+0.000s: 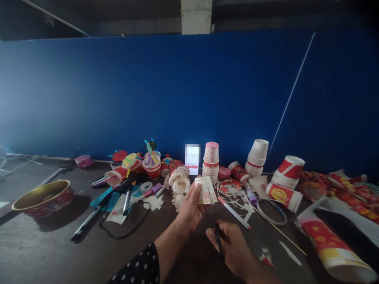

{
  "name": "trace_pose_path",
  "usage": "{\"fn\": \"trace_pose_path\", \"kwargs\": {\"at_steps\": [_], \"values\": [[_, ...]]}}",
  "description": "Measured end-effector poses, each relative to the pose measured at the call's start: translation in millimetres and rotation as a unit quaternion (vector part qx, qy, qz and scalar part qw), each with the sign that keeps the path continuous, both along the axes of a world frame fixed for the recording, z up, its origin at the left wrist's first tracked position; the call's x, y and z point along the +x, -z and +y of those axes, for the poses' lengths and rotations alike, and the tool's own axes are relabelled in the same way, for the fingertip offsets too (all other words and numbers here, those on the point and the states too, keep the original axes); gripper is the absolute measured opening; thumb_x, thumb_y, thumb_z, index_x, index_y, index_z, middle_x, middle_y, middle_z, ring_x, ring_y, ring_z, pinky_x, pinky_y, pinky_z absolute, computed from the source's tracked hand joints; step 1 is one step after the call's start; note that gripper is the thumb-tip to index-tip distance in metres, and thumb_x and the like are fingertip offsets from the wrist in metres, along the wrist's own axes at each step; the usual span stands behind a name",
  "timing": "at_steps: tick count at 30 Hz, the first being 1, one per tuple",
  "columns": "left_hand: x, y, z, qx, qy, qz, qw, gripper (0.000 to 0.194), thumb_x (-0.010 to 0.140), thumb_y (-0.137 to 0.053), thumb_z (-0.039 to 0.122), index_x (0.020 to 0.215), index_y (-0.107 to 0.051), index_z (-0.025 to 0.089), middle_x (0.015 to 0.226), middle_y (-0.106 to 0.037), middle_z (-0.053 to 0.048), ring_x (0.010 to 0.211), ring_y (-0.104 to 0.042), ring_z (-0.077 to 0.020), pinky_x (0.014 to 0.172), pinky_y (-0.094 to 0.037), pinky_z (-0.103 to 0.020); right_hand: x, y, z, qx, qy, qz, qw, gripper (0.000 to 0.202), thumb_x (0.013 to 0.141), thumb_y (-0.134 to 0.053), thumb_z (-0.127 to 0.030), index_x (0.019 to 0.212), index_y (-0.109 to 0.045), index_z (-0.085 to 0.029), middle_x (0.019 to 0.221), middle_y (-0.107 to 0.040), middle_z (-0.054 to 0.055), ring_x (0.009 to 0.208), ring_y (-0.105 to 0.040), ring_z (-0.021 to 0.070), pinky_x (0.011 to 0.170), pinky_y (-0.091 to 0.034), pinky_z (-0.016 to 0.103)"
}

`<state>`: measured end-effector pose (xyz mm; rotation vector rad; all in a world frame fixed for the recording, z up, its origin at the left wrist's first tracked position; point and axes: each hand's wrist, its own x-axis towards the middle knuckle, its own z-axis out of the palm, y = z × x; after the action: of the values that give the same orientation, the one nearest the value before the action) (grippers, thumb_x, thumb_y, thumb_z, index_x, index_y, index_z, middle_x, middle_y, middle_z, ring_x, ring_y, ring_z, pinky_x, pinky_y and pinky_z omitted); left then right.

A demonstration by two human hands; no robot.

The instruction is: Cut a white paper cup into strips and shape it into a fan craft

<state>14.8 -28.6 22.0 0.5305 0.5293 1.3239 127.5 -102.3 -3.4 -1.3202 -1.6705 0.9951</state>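
Note:
My left hand (192,207) holds a white paper piece (205,191) with a red flower and yellow lines drawn on it, thumb on its front. My right hand (232,244) is closed round the handles of dark scissors (217,227). The scissors point up and away, and their blades meet the lower edge of the paper; a thin blade or cut line shows on its face. Behind the paper stands a stack of paper cups (211,161) with a pink top.
Left lie a gold-rimmed bowl (44,199), markers (127,200) and decorated cups (152,167). A lit phone (192,161) stands at the back. Right are paper scraps, a white marker (235,213), a thin stick (284,234), more cups (286,197) and a red-yellow cup (334,246).

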Motion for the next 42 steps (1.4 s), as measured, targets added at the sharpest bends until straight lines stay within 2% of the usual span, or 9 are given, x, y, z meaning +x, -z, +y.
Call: {"fn": "trace_pose_path", "kwargs": {"at_steps": [4, 12, 17, 27, 33, 42], "values": [[0.6, -2.2, -0.9, 0.001, -0.008, 0.001, 1.0, 0.042, 0.081, -0.058, 0.025, 0.123, -0.049, 0.02, 0.103, -0.066, -0.008, 0.084, -0.066, -0.018, 0.067, -0.053, -0.024, 0.7, 0.5, -0.2, -0.006, 0.001, -0.01, 1.0, 0.043, 0.078, -0.05, -0.056, 0.058, -0.037, -0.02, 0.051, -0.032, -0.006, 0.048, -0.028, 0.0081, 0.042, -0.023, 0.021], [0.5, -1.1, 0.1, 0.007, 0.001, -0.016, 1.0, 0.038, 0.084, -0.055, 0.023, 0.122, -0.05, 0.019, 0.106, -0.065, -0.008, 0.088, -0.065, -0.0173, 0.073, -0.053, -0.024, 1.0, 4.4, 0.4, -0.006, 0.006, -0.023, 1.0, 0.044, 0.077, -0.052, -0.055, 0.056, -0.034, -0.02, 0.05, -0.031, -0.006, 0.048, -0.029, 0.0083, 0.043, -0.021, 0.022], [0.3, -0.2, 0.6, 0.015, 0.005, -0.007, 1.0, 0.041, 0.084, -0.055, 0.024, 0.124, -0.048, 0.021, 0.106, -0.065, -0.008, 0.083, -0.066, -0.0171, 0.063, -0.053, -0.022, 0.9, 2.2, -0.1, -0.011, 0.007, -0.013, 1.0, 0.045, 0.077, -0.051, -0.055, 0.055, -0.033, -0.021, 0.048, -0.033, -0.006, 0.046, -0.03, 0.0084, 0.043, -0.021, 0.022], [0.1, -1.3, -0.5, 0.02, -0.002, -0.004, 1.0, 0.046, 0.082, -0.057, 0.025, 0.127, -0.045, 0.021, 0.106, -0.065, -0.009, 0.084, -0.065, -0.0181, 0.064, -0.053, -0.023, 2.3, 6.4, 1.0, -0.01, 0.001, -0.008, 1.0, 0.046, 0.077, -0.053, -0.055, 0.053, -0.035, -0.019, 0.047, -0.032, -0.006, 0.045, -0.03, 0.0077, 0.042, -0.02, 0.022], [0.3, -1.1, 1.0, 0.02, -0.002, -0.007, 1.0, 0.046, 0.083, -0.056, 0.025, 0.127, -0.045, 0.022, 0.107, -0.065, -0.008, 0.082, -0.065, -0.016, 0.062, -0.052, -0.021, 2.7, 7.6, 1.0, -0.004, -0.004, 0.011, 1.0, 0.047, 0.076, -0.054, -0.055, 0.052, -0.039, -0.019, 0.045, -0.038, -0.005, 0.044, -0.035, 0.0083, 0.042, -0.023, 0.021], [0.7, -0.5, 1.1, 0.015, 0.002, -0.009, 1.0, 0.049, 0.082, -0.058, 0.025, 0.129, -0.044, 0.022, 0.105, -0.065, -0.009, 0.076, -0.066, -0.015, 0.055, -0.05, -0.019, 1.1, -1.6, -0.5, -0.003, -0.001, 0.015, 1.0, 0.049, 0.075, -0.054, -0.058, 0.048, -0.043, -0.018, 0.043, -0.042, -0.003, 0.042, -0.038, 0.0091, 0.042, -0.026, 0.021]]}}
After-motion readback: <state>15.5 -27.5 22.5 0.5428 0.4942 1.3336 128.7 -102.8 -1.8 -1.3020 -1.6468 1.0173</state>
